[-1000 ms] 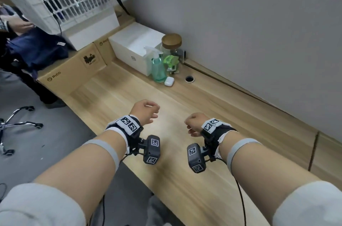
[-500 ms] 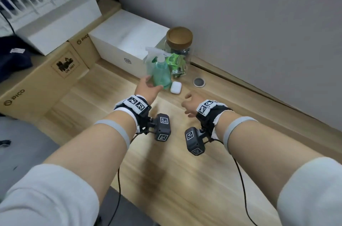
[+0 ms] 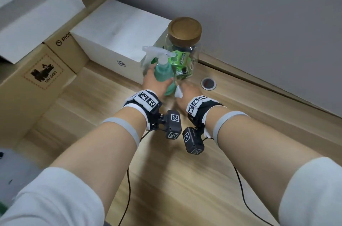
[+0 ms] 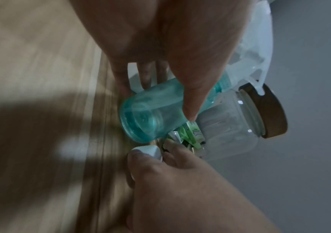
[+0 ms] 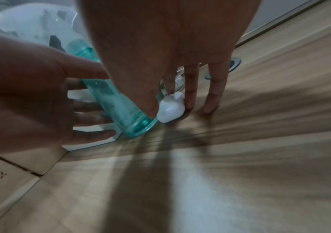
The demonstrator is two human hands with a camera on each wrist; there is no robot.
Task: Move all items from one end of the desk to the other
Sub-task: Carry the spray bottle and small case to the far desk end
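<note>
A teal spray bottle with a clear trigger head stands at the far end of the wooden desk. My left hand grips its body, thumb on the near side and fingers behind it, as the left wrist view of the bottle also shows. Just right of the bottle lies a small white earbud case. My right hand pinches that case between thumb and fingers on the desk. A glass jar with a wooden lid and green packets inside stands right behind both.
A white box sits left of the jar against the wall. Cardboard boxes line the desk's left end. A round cable hole lies right of my right hand. Bare desk stretches toward me and to the right.
Both hands reached forward from the middle of the desk. The left hand has closed round the spray bottle, and the right hand has come down onto the white case.
</note>
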